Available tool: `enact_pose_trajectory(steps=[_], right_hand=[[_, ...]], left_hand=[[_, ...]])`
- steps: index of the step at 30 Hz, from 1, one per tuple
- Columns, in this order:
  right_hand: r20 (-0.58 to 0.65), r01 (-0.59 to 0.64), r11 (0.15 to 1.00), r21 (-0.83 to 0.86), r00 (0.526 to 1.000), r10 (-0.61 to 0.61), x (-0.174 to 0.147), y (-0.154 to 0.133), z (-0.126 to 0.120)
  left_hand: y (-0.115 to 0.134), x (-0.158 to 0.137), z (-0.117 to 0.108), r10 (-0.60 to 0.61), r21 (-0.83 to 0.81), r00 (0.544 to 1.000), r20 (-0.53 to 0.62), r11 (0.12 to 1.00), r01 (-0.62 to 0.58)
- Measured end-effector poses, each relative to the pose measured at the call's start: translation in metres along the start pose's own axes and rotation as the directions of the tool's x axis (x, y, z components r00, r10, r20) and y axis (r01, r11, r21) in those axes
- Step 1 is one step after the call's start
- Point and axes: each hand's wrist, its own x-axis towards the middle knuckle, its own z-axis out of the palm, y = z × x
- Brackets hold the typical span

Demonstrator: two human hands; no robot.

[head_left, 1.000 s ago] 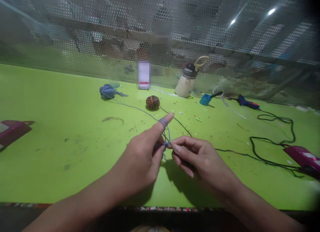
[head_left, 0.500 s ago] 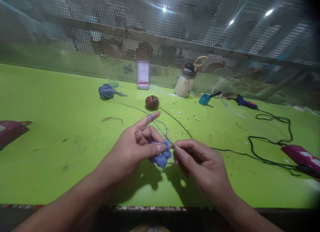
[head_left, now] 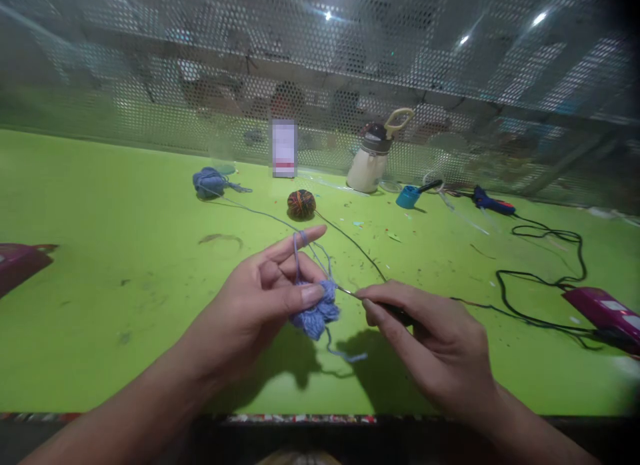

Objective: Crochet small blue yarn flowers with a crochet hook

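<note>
Between the thumb and fingers of my left hand (head_left: 270,285) is a small blue-purple crochet piece (head_left: 315,316) with petal-like lobes. Its yarn (head_left: 260,213) loops round my raised left index finger and runs back to a blue yarn ball (head_left: 210,183) at the far left. My right hand (head_left: 430,331) grips a crochet hook (head_left: 347,292) with a dark handle; the metal shaft points left and its tip meets the piece's upper right edge. A loose yarn tail (head_left: 350,357) hangs below the piece.
A dark multicoloured yarn ball (head_left: 301,204) lies beyond my hands, its strand running right. Behind stand a cream bottle (head_left: 367,168) and a blue tape roll (head_left: 409,197). A glue gun (head_left: 493,203), black cord (head_left: 540,277) and magenta boxes (head_left: 603,313) flank the green table (head_left: 125,358).
My right hand has moved right, away from the crochet piece, so the hook's shaft now shows. The yarn tail hangs more visibly, and my left hand has shifted slightly left.
</note>
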Motion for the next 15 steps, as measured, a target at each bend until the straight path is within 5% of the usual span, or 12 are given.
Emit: enact_pose_trajectory(steps=[9,11,15], right_hand=[[0.127,-0.214,0.951,0.223,0.974,0.189,-0.001,0.003,0.004],[0.202,-0.353,0.873,0.335,0.932,0.300,0.000,0.005,0.008],[0.345,-0.618,0.571,0.541,0.782,0.519,0.002,0.012,0.015]], left_hand=[[-0.004,0.003,-0.005,-0.028,0.111,0.999,0.021,0.993,0.026],[-0.007,0.004,-0.007,-0.027,0.199,0.998,0.054,0.980,0.015],[-0.011,0.005,-0.008,0.010,0.281,0.998,0.063,0.959,-0.027]])
